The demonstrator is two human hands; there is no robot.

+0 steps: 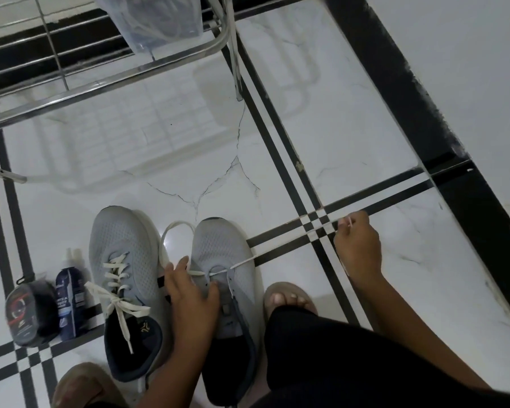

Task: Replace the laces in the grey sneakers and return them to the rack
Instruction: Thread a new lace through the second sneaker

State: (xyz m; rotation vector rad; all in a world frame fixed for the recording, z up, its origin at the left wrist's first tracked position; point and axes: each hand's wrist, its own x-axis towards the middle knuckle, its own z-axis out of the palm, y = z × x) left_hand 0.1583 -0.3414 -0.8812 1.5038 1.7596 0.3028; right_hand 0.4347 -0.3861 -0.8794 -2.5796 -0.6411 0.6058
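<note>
Two grey sneakers stand side by side on the tiled floor. The left sneaker [124,260] is fully laced with a cream lace and tied. The right sneaker [221,251] has a cream lace [242,262] threaded only through its lowest eyelets. My left hand [192,304] rests on the right sneaker's tongue and holds the shoe down. My right hand [357,245] is out to the right, pinching one end of that lace and holding it taut. The lace's other end loops [171,231] between the two toes.
A metal shoe rack [100,75] stands ahead at the top left with a clear plastic bag [150,19] on it. A round shoe-polish tin [31,313] and a blue spray bottle [69,298] stand left of the sneakers. My sandalled feet [289,298] flank the shoes. A black-skirted wall runs along the right.
</note>
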